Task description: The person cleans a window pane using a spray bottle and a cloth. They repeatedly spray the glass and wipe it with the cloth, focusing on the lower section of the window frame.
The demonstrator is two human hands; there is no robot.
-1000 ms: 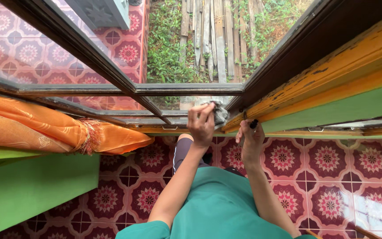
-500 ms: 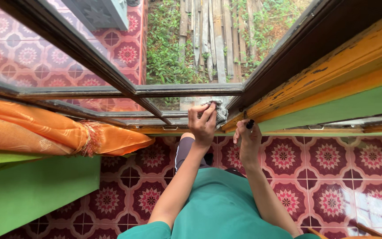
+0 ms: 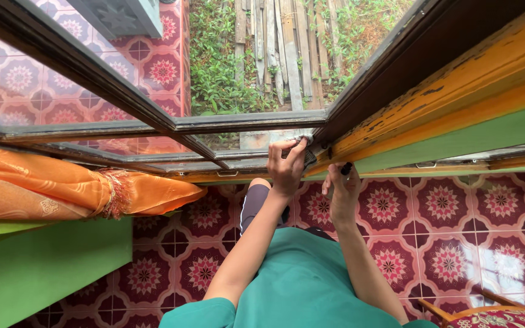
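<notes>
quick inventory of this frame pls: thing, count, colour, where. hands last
Cloth: one, grey, pressed into the window corner under the left hand.
Window frame: one open sash, dark, across the top.
Sill: one, worn yellow-orange paint, upper right.
Wall: green, lower left and beneath the sill.
Curtain: one, orange, tied back at left.
Floor tiles: many, maroon floral, below.
Planks: several, grey wood, among green plants outside.
Chair: one, wood with a red seat, bottom right corner.
Handle: one, black, in the right hand.
Shirt: one, teal, bottom centre.
Left hand: on the cloth.
Right hand: closed on the handle.
</notes>
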